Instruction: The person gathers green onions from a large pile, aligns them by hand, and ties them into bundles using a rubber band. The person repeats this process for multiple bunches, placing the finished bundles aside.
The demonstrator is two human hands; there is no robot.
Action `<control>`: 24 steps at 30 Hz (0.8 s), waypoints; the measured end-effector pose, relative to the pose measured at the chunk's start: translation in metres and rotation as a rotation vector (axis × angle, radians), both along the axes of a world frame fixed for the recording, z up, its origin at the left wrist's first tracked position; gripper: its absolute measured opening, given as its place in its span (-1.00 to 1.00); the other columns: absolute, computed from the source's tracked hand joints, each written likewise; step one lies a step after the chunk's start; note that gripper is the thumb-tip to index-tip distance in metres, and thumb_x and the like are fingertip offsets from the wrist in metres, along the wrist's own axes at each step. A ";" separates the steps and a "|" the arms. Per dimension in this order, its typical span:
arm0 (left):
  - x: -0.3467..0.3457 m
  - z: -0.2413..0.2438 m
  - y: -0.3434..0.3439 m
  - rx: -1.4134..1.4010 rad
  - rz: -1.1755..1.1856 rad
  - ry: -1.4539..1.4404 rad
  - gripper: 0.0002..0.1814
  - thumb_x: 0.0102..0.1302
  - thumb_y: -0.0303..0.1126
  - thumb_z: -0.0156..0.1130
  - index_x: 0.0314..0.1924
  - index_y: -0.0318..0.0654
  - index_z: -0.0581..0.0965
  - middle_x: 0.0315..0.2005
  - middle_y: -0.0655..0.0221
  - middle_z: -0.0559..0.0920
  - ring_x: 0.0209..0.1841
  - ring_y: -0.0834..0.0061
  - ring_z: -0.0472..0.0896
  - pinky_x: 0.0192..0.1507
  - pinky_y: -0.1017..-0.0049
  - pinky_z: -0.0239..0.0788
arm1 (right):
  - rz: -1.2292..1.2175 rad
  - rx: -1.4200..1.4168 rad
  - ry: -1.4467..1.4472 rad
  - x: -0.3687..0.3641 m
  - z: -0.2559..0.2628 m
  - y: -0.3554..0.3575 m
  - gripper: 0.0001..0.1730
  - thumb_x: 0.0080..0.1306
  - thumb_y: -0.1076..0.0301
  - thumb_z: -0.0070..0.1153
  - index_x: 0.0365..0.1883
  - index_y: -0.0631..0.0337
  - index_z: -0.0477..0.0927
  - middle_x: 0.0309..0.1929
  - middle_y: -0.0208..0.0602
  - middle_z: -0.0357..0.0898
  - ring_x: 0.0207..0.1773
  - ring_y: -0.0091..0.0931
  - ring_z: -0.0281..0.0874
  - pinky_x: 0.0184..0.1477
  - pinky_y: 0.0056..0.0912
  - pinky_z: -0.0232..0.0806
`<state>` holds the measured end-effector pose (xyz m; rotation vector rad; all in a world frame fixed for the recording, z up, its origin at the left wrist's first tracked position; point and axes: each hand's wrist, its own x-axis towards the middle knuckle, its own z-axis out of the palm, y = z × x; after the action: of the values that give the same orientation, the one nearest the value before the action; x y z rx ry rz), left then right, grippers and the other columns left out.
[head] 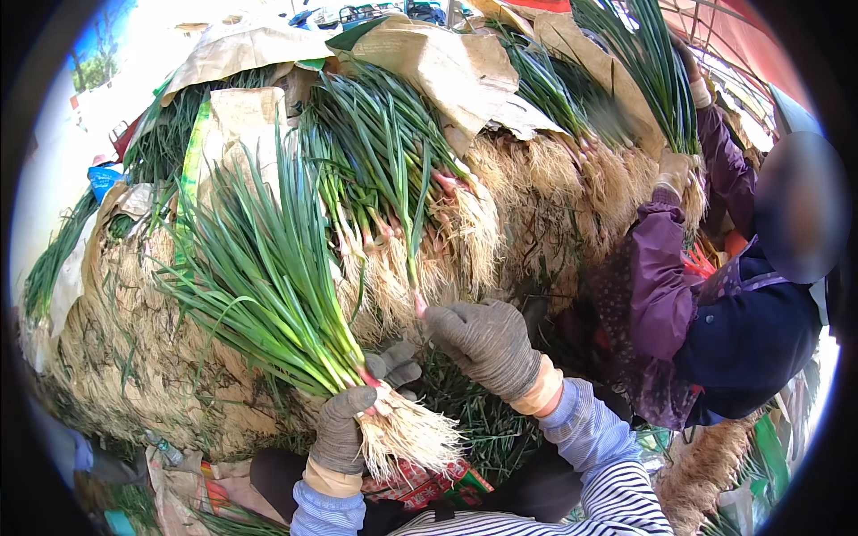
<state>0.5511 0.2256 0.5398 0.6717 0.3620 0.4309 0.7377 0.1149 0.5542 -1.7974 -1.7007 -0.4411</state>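
My left hand (pixel 343 423), in a grey-brown knit glove, grips a bunch of green garlic (pixel 288 281) just above the roots. The long leaves fan out to the upper left, and the pale roots hang to the lower right. My right hand (pixel 486 345), gloved the same way, holds a single green garlic stalk (pixel 406 221) near its pinkish base; the closed fingers hide its root end. Behind that stalk lie more green garlic plants (pixel 375 127) on the pile, their roots towards me.
A long root-faced pile (pixel 221 362) curves in front of me, partly covered by tan sacking (pixel 429 67). On the right, a person in purple sleeves (pixel 663 281) holds another bunch (pixel 650 74). Loose leaves (pixel 489 415) and a red printed package (pixel 422 486) lie below my hands.
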 end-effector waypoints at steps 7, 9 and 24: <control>0.011 -0.009 -0.006 0.002 -0.041 -0.145 -0.66 -0.08 -0.40 0.39 -0.25 -0.22 0.50 -0.31 0.32 0.54 -0.14 0.24 0.54 0.12 0.16 0.41 | -0.112 0.085 0.136 0.019 -0.041 -0.029 -0.71 0.20 0.41 0.15 -0.07 0.10 0.55 -0.45 -0.25 0.56 -0.49 -0.36 0.60 -0.49 -0.29 0.40; 0.003 -0.001 -0.013 -0.184 -0.142 -0.097 -0.72 -0.06 -0.36 0.38 -0.31 -0.10 0.50 -0.33 0.37 0.48 -0.20 0.31 0.53 0.05 0.14 0.42 | -0.125 0.146 0.448 0.025 -0.047 -0.021 -0.60 0.22 0.42 0.19 0.07 0.09 0.54 -0.49 -0.22 0.55 -0.51 -0.35 0.56 -0.43 -0.33 0.42; -0.025 0.007 -0.021 -0.303 -0.213 -0.109 -0.73 -0.04 -0.30 0.32 -0.36 -0.06 0.41 -0.41 0.43 0.40 -0.32 0.38 0.45 -0.24 0.33 0.40 | 0.627 -0.088 1.491 -0.039 -0.041 0.028 -0.36 0.35 0.52 -0.02 0.41 0.22 0.19 0.28 -0.33 0.38 0.27 -0.58 0.28 0.26 -0.50 0.19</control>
<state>0.5264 0.2050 0.5465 0.3843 0.2424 0.2028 0.6991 0.1431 0.5131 -0.9320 -0.9834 1.0181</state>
